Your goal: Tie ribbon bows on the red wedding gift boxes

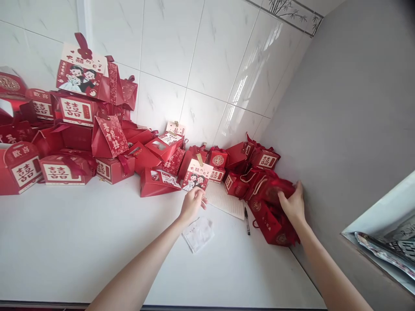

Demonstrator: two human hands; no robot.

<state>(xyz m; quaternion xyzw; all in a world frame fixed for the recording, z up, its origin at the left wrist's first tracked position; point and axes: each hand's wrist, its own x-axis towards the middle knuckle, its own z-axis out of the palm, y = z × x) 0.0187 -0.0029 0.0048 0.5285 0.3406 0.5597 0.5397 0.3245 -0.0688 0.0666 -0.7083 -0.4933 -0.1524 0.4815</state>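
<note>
My left hand (193, 205) is just in front of a small red-and-white gift box (196, 175) with a cartoon couple on it. Its fingers are curled together, and nothing shows in them. Over at the right wall, my right hand (294, 203) grips a glossy red bag (281, 186), thumb on the near side; the other fingers are largely hidden. Below it, a red gift box with gold print (267, 222) leans at the table's right edge. A white folded packet (198, 234) lies below my left hand.
Red wedding gift boxes (66, 170) are stacked along the tiled wall at the left. Several more (238, 155) crowd the back right corner. A lined notebook (227, 203) and a black pen (247, 221) lie between my hands. The grey wall (327, 129) bounds the right side.
</note>
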